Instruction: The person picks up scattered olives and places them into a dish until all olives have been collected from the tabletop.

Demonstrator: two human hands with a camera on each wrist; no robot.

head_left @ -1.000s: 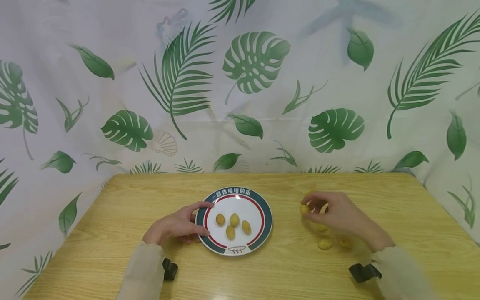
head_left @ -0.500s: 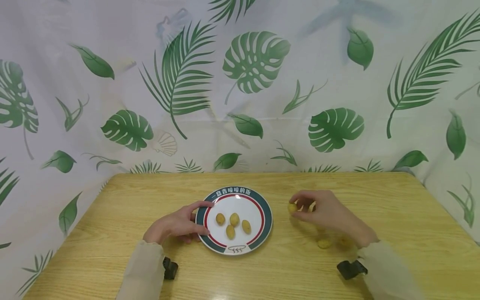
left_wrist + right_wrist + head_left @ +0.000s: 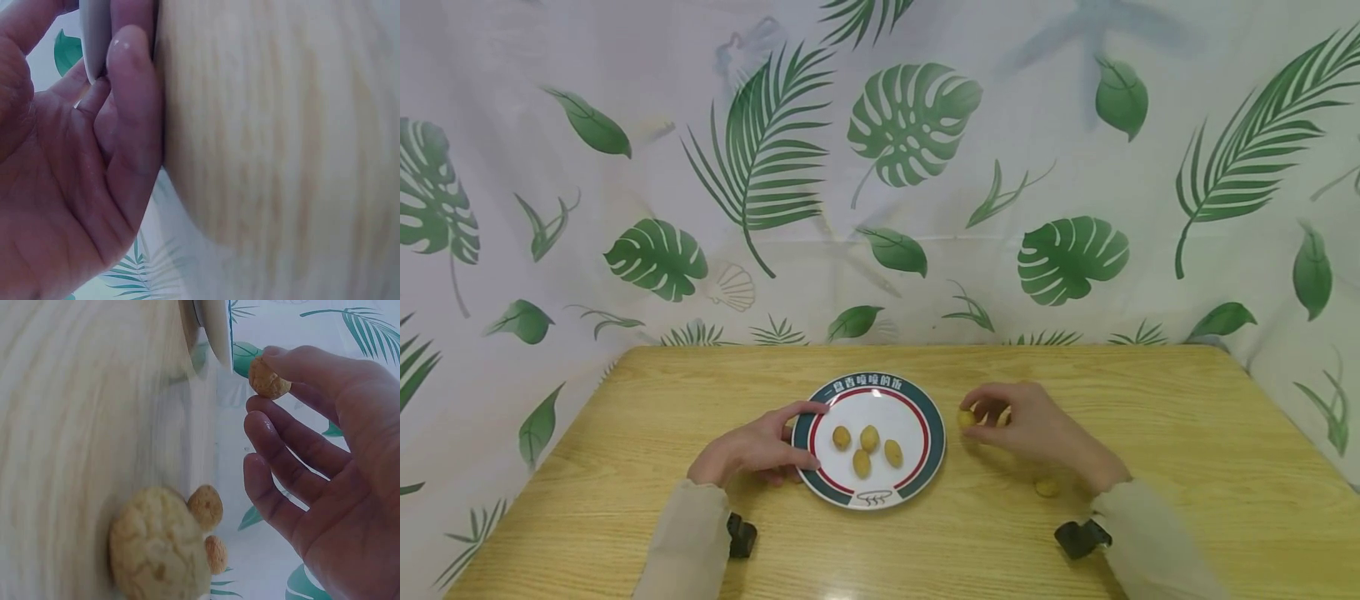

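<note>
My left hand (image 3: 752,446) grips the left rim of a round white plate (image 3: 872,492) with a dark green-blue border and a red ring. In the left wrist view the plate's edge (image 3: 95,44) lies between the fingers of the left hand (image 3: 81,162). Several small, wrinkled, yellow-brown dried fruits lie on the plate, one of them a dried fruit (image 3: 892,453) at the right. Just right of the rim, my right hand (image 3: 1030,425) pinches another dried fruit (image 3: 269,378) between thumb and fingertips, above the table. Its other fingers are spread apart and slightly bent in the right wrist view.
A dried fruit (image 3: 1047,487) lies on the wooden table (image 3: 887,558) below the right hand. Larger dried fruit (image 3: 159,547) and two others, including a dried fruit (image 3: 205,507), show in the right wrist view. A leaf-printed curtain (image 3: 940,250) stands behind the table.
My right hand has moved left towards the plate, carrying the pinched dried fruit. The left hand, the plate and the fruits on it have stayed in place.
</note>
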